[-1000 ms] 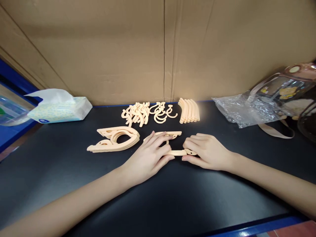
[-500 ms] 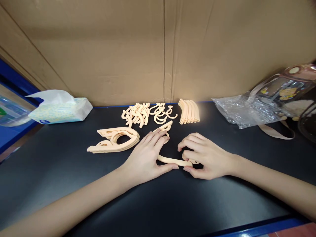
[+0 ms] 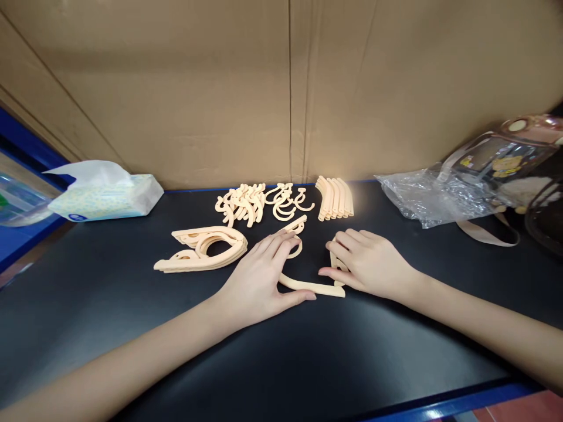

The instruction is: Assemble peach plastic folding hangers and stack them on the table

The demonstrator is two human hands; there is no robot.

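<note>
Palm down, my left hand (image 3: 261, 275) holds a partly assembled peach plastic folding hanger (image 3: 323, 289) against the table, its thumb along the curved arm and its fingers over the upper part. The palm hides the hanger's middle. My right hand (image 3: 367, 261) pinches a small peach support piece (image 3: 334, 258) upright between thumb and fingers, above the free end of that arm; whether the two touch I cannot tell. Left of my left hand lies a stack of folded hangers (image 3: 229, 249).
Along the back lie a pile of short curved pieces (image 3: 246, 202), several hooks (image 3: 284, 202) and a row of curved arms (image 3: 335, 199). A tissue pack (image 3: 105, 196) sits at left; a crinkled plastic bag (image 3: 422, 196) and a clear bag with a strap (image 3: 505, 164) are at right.
My right hand has turned and shifted up, swinging the small support piece from flat by the arm's end to upright. My left hand keeps its place on the hanger.
</note>
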